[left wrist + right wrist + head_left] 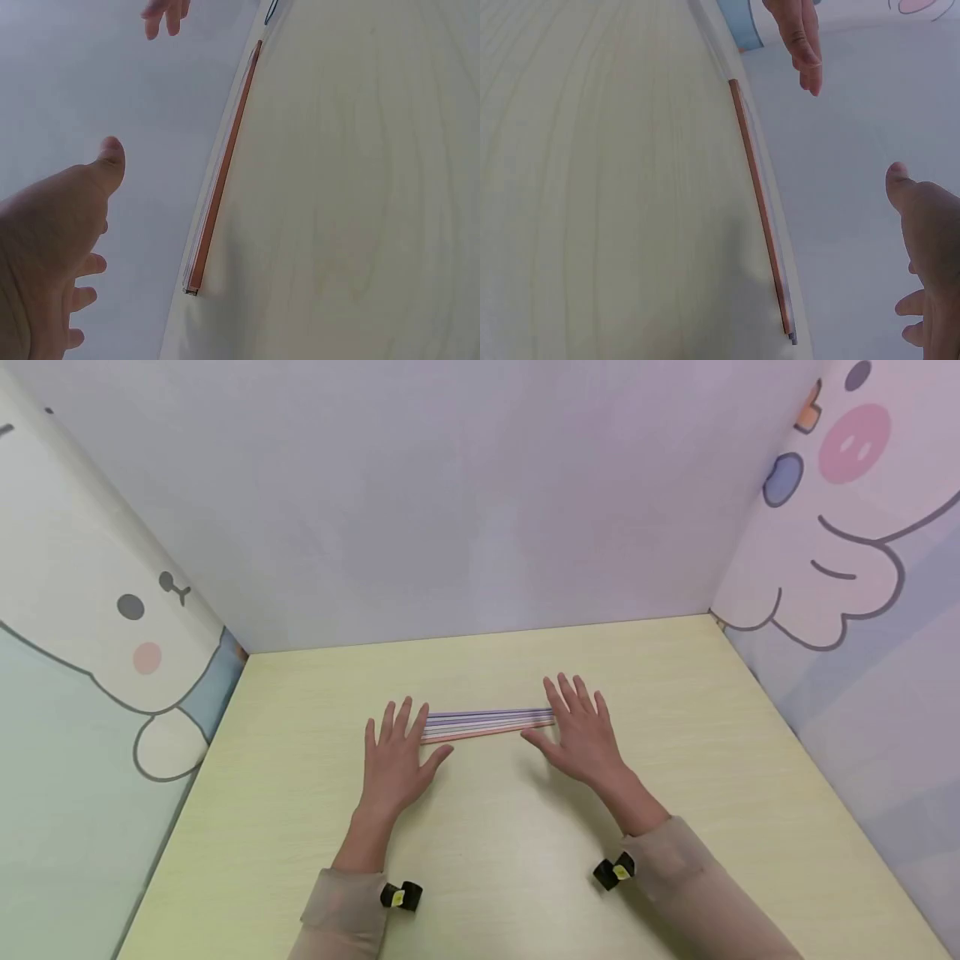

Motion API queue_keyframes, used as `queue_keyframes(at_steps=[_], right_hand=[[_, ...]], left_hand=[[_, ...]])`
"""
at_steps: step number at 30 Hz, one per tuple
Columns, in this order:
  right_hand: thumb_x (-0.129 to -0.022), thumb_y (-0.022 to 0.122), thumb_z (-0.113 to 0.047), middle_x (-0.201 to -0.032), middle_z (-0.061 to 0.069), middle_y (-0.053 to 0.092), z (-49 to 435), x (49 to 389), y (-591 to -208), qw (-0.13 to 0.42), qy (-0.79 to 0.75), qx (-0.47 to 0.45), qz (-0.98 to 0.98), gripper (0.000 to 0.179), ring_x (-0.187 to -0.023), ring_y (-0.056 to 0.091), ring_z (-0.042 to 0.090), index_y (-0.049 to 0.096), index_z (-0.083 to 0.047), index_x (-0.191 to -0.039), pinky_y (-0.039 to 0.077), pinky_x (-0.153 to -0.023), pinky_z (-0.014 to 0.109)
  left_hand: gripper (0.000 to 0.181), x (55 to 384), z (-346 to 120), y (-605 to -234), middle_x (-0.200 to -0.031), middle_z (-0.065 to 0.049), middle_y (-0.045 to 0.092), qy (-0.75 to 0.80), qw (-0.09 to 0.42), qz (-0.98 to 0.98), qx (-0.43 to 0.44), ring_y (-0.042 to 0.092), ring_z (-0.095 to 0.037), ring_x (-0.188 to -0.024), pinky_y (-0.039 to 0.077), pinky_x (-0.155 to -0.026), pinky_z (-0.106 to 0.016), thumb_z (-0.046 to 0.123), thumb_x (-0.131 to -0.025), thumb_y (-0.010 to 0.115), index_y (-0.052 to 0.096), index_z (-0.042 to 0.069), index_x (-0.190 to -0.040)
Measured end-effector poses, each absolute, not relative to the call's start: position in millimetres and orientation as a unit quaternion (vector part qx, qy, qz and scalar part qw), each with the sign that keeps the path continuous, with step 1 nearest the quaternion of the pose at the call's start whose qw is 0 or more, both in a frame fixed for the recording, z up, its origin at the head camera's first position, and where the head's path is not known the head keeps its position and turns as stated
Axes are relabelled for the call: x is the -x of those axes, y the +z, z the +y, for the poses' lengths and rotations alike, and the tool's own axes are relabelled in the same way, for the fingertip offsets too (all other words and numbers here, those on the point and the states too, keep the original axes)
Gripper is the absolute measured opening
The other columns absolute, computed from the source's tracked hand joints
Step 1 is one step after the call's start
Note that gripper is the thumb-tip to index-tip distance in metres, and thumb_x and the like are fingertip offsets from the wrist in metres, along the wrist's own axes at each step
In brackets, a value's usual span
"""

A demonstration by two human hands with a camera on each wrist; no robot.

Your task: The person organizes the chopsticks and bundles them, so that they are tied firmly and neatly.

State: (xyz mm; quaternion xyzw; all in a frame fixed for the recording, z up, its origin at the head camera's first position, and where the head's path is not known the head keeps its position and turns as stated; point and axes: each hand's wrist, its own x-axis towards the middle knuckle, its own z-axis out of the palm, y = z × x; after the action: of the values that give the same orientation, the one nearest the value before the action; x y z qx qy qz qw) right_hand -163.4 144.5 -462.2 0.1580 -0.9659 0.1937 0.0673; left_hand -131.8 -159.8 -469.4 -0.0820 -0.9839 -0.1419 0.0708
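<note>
A set of long thin sticks (487, 725), perhaps pencils, lies side by side across the table. Their colours run from purple and white to orange-red, and the row looks wider at its left end. The nearest one, the orange-red stick (223, 169), shows in both wrist views. Over the left end of the row is my left hand (395, 762), fingers straight and thumb spread. My right hand (585, 739) is held likewise at the right end. Both hands appear raised above the table and grip nothing. The fingers hide parts of the row's ends in the head view.
The pale wood-grain table (495, 852) meets a plain grey back wall (480, 510). Side walls with cartoon animals stand at left and right. Black wrist-worn devices (401, 897) sit at both sleeve cuffs.
</note>
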Motion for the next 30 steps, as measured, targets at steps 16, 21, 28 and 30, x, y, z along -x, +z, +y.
queue_keyframes(at_steps=[16,21,28,30], right_hand=[[-0.092,0.052,-0.068,-0.164,0.014,0.027,122,179,-480,0.049,0.143,-0.186,-0.971,0.090,-0.153,0.015,0.035,0.028,-0.015,-0.160,0.010,-0.119,0.059],[-0.093,0.053,-0.066,-0.166,0.013,0.024,117,183,-484,0.020,0.140,-0.191,-0.971,0.088,-0.154,0.014,0.034,0.026,-0.017,-0.161,0.010,-0.119,0.058],[-0.093,0.053,-0.066,-0.166,0.012,0.024,109,190,-494,0.013,0.114,-0.205,-0.972,0.088,-0.153,0.018,0.035,0.027,-0.017,-0.161,0.015,-0.119,0.058],[-0.093,0.054,-0.066,-0.166,0.012,0.025,107,192,-496,0.013,0.113,-0.211,-0.971,0.087,-0.153,0.018,0.035,0.027,-0.017,-0.161,0.016,-0.118,0.058]], left_hand=[[0.080,147,-155,-482,-0.164,-0.014,0.028,-0.116,0.059,-0.987,0.095,0.014,-0.037,-0.153,0.006,-0.119,-0.060,0.062,-0.094,0.056,0.039,0.015,-0.156],[0.080,153,-155,-489,-0.164,-0.014,0.027,-0.115,0.038,-0.988,0.099,0.012,-0.036,-0.154,0.004,-0.119,-0.059,0.064,-0.095,0.053,0.037,0.016,-0.157],[0.079,161,-153,-497,-0.164,-0.014,0.027,-0.111,0.019,-0.988,0.105,0.012,-0.035,-0.154,0.006,-0.119,-0.059,0.063,-0.096,0.051,0.036,0.016,-0.158],[0.078,163,-151,-497,-0.165,-0.014,0.027,-0.112,0.018,-0.988,0.109,0.012,-0.035,-0.154,0.006,-0.119,-0.059,0.062,-0.097,0.051,0.036,0.016,-0.158]])
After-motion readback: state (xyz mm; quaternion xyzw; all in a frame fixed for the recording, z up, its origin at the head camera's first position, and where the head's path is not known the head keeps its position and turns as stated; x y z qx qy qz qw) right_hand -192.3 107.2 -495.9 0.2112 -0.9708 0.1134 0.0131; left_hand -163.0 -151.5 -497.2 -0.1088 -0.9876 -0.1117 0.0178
